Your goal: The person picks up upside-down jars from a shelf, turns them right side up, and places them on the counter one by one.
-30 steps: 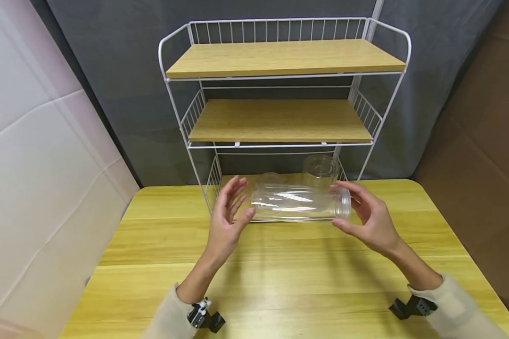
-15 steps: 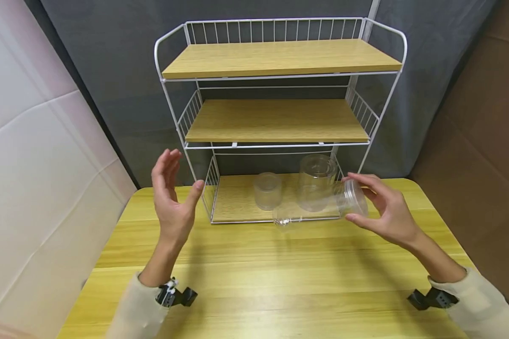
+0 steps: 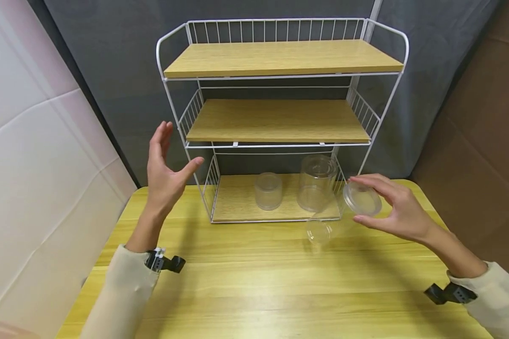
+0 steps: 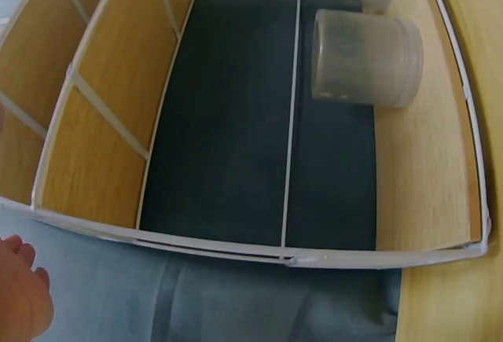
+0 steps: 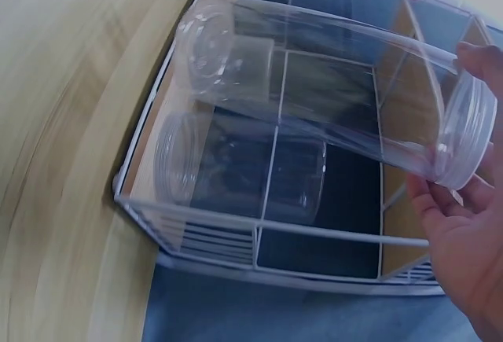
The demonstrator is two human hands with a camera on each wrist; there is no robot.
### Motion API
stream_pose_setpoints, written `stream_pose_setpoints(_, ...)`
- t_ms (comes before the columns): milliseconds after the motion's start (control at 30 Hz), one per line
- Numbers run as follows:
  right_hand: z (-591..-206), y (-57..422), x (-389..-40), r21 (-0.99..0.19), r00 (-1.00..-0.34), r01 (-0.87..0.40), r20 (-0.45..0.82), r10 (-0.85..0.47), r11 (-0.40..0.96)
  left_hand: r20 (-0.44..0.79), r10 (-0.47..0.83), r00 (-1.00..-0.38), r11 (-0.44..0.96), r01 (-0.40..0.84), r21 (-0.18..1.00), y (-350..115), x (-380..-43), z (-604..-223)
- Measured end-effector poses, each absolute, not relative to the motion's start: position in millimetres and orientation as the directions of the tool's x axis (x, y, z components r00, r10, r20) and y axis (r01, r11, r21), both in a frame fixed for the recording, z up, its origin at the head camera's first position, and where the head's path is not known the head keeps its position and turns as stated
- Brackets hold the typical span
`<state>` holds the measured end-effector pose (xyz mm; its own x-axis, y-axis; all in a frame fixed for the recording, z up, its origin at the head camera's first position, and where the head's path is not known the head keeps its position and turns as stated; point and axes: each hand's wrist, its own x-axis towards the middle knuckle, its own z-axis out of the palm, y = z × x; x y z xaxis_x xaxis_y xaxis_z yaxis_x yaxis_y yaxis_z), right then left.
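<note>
My right hand (image 3: 400,207) grips a tall clear jar (image 5: 338,82) around its lid end. The jar is tilted, its lid (image 3: 363,198) up to the right and its base low to the left, in front of the rack's bottom shelf. My left hand (image 3: 163,176) is held in the air at the rack's left side, fingers up and thumb apart, holding nothing. Two clear jars stand on the bottom shelf: a small one (image 3: 268,192) near the middle and a larger one (image 3: 316,183) to its right. The held jar overlaps the larger one in the right wrist view.
A white wire rack has a top wooden shelf (image 3: 280,56), a middle shelf (image 3: 275,120) and a bottom shelf (image 3: 233,202). It stands at the back of a wooden table (image 3: 258,282). Dark cloth (image 3: 102,56) hangs behind; a brown panel (image 3: 483,132) borders the right.
The jar has gone from lying level between both hands to tilted in my right hand alone, which has shifted right. My left hand has let go and moved left and up.
</note>
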<state>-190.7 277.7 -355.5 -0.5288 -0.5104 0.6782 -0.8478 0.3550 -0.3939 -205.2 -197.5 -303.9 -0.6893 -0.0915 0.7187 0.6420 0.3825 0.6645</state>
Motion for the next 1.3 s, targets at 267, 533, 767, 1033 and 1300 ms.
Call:
stream_pose_setpoints(267, -357, 291, -193, -0.311, -0.546, -0.831, 0.608, -0.576, 0.461, 0.689, -0.055, -0.723, 0.398, 0.617, 0.679, -198, -219, -293)
stream_pose_setpoints(533, -363, 303, -197, -0.243, -0.527, -0.837, 0.598, -0.604, 0.490, 0.674, -0.021, -0.739, 0.323, 0.633, 0.704, -199, -234, -289)
stream_pose_setpoints(767, -371, 316, -202, -0.225, -0.522, -0.837, 0.600, -0.606, 0.498, 0.665, -0.013, -0.747, 0.243, 0.643, 0.726, -208, -259, -302)
stream_pose_setpoints(1033, -377, 328, -206, -0.208, -0.543, -0.818, 0.586, -0.601, 0.536, 0.650, 0.004, -0.760, 0.178, 0.641, 0.747, -205, -268, -302)
stream_pose_setpoints(1300, -382, 335, -211, -0.204, -0.545, -0.817, 0.580, -0.606, 0.539, 0.658, 0.009, -0.753, 0.230, 0.642, 0.732, -196, -260, -297)
